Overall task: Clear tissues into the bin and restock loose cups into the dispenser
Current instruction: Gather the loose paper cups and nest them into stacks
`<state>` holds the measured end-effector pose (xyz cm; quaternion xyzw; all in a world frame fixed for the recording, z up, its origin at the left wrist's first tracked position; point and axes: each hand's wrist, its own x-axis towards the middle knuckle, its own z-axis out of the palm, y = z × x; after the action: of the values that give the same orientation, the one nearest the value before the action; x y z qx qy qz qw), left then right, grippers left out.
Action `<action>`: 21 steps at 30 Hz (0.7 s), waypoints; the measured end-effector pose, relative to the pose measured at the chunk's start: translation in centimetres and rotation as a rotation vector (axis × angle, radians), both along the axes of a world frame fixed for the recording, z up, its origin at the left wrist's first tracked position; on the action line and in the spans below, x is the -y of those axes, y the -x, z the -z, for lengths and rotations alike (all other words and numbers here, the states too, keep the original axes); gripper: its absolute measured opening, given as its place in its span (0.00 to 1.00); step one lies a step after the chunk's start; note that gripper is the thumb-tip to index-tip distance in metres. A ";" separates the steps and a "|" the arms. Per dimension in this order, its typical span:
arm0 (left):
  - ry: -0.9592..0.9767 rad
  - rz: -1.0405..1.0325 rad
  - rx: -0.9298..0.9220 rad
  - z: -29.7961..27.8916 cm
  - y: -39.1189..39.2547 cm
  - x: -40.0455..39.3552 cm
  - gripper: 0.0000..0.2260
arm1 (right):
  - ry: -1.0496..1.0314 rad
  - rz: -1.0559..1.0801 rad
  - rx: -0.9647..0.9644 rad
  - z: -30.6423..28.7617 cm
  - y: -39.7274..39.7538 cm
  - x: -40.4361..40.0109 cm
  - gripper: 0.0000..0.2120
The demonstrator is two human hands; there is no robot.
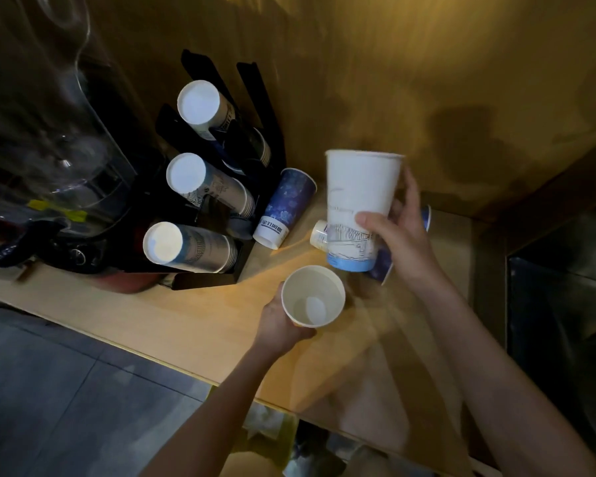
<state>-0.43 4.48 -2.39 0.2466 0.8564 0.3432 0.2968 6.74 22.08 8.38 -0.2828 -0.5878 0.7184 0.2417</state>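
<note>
My left hand [278, 324] grips a small white paper cup [313, 296], its mouth facing up at me. My right hand [398, 232] holds a tall white cup with a blue base band [356, 208], mouth turned away toward the wall. The black cup dispenser [217, 215] stands to the left with three stacks of cups [200, 247] lying in its slots, bottoms toward me. A dark blue patterned cup [286, 206] lies on the wooden counter [193, 315] beside the dispenser. More loose cups [319, 235] lie partly hidden behind the tall cup.
A water machine with a clear jug [49, 139] fills the left side. A wooden wall panel [427, 63] rises behind the counter. A dark recessed area [561, 304] lies to the right. Below the counter edge, crumpled white paper [265, 421] shows in an opening.
</note>
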 end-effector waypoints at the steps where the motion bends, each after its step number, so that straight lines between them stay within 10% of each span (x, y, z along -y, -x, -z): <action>1: 0.000 0.007 0.007 0.0 0.0 0.0 0.37 | 0.013 -0.009 -0.055 -0.3 -0.2 0.3 0.48; 21: 0.001 0.089 -0.012 1.3 0.6 0.0 0.35 | -0.759 -0.283 0.403 7.3 -4.5 7.7 0.44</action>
<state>-1.03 4.44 -3.70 0.2862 0.8465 0.3276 0.3068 11.27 14.42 1.03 -0.2252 -0.8779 0.4085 0.1086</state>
